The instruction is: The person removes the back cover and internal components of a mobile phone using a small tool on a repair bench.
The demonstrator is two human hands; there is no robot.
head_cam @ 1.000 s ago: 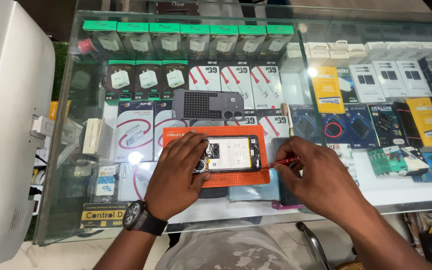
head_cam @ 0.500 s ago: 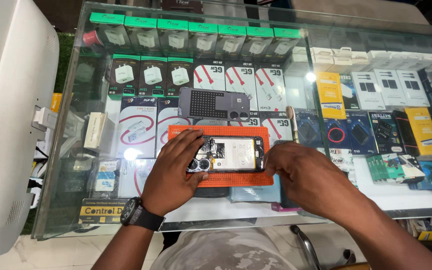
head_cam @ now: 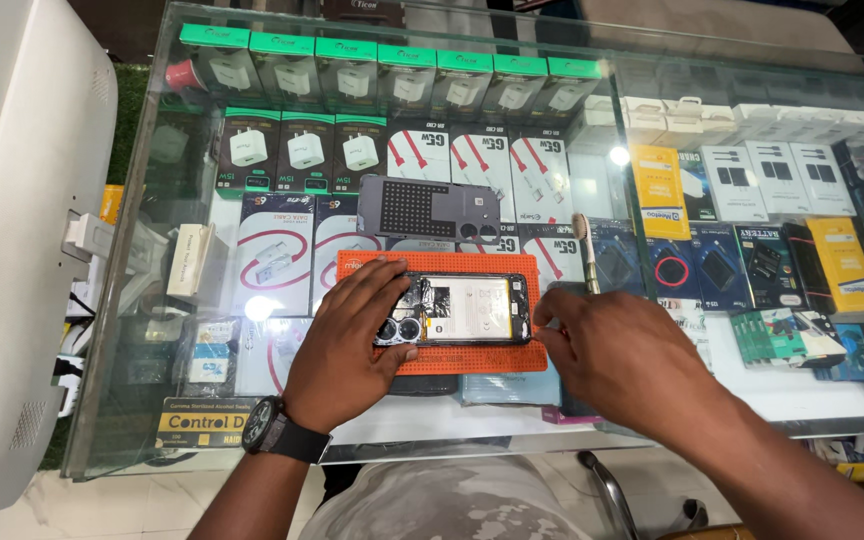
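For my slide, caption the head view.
Left hand steadies an opened phone on an orange mat; right hand touches its end.
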